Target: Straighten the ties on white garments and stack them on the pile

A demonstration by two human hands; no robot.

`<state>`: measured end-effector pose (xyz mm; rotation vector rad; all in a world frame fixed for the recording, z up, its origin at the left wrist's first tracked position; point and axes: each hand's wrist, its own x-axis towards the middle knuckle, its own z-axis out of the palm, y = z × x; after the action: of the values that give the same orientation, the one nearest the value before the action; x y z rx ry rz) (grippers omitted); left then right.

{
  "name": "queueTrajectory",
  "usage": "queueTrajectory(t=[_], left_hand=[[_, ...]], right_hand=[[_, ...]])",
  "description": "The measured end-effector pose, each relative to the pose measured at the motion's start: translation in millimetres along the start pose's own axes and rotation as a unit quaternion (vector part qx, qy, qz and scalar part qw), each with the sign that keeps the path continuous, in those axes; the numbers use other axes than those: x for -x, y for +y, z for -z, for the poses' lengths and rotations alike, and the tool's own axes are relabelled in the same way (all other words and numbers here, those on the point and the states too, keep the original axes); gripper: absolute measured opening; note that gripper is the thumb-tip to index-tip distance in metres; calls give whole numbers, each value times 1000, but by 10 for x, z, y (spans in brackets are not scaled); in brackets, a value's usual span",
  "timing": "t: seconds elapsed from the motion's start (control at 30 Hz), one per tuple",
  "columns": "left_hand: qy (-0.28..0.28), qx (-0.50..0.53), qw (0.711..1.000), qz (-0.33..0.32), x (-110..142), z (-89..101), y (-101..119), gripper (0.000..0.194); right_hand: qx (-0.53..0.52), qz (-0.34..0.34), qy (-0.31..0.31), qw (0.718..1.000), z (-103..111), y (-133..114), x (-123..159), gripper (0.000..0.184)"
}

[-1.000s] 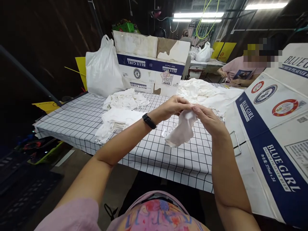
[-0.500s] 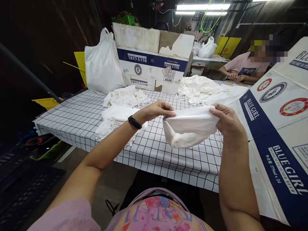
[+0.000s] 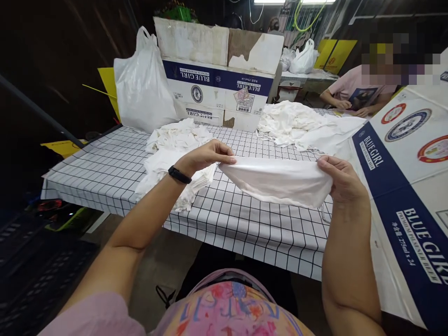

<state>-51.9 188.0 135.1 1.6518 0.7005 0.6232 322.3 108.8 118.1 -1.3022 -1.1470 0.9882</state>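
Holding a white cloth [image 3: 273, 179] out in the air above the near part of the checked bench [image 3: 252, 233], spreading it lengthwise between both hands. Pinching its upper left corner between thumb and fingers of the left hand [image 3: 206, 156], just beside a stack of cloths [image 3: 161, 161]; clamping its right end between thumb and fingers of the right hand [image 3: 345, 179], near the printed carton [image 3: 402, 154]. Leaving the top edge nearly straight, letting the lower edge sag in a shallow curve.

Probably risking a lost corner on the left, through pinching only a small bit of fabric while pulling outward. Perhaps also risking a snag at the lower right corner, from hanging so near the wire loop [image 3: 325, 214]; not showing clearly whether touching it or only passing in front. Possibly brushing the stack with the left forearm and knocking it askew, from reaching so close across it.

Compared with half a second ago, holding the two hands farther apart, stretching the cloth longer and flatter. Hanging less deeply below the fingers now, and showing less of a bunched fold at the lower left. Looking slightly farther down at the bench, too.
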Motion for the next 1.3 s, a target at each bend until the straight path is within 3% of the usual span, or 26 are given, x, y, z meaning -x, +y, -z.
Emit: queueTrajectory(t=[0.17, 0.37, 0.57, 0.77, 0.93, 1.03, 1.13, 1.3], left_hand=[[-42, 25, 999, 21, -32, -26, -109, 32], [-12, 51, 999, 11, -116, -101, -236, 35], [11, 65, 998, 2, -153, -70, -299, 37], [-31, 86, 995, 39, -206, -199, -534, 37], [-36, 82, 996, 15, -205, -198, -558, 36], [-45, 36, 998, 7, -155, -119, -514, 34], [-72, -18, 997, 26, -70, -23, -495, 33], [-61, -81, 995, 24, 51, 102, -420, 31]], right_hand=[[-34, -7, -11, 999, -7, 217, -40, 45], [-19, -3, -58, 998, -66, 384, -91, 47], [-45, 2, -23, 999, -50, 515, -117, 48], [23, -42, -90, 995, -179, 704, -17, 46], [91, -71, -193, 974, -172, 636, 59, 35], [7, -43, -94, 995, -82, 602, 37, 37], [-73, -4, 17, 997, 66, 636, -13, 41], [-37, 21, 18, 999, 257, 658, -15, 33]])
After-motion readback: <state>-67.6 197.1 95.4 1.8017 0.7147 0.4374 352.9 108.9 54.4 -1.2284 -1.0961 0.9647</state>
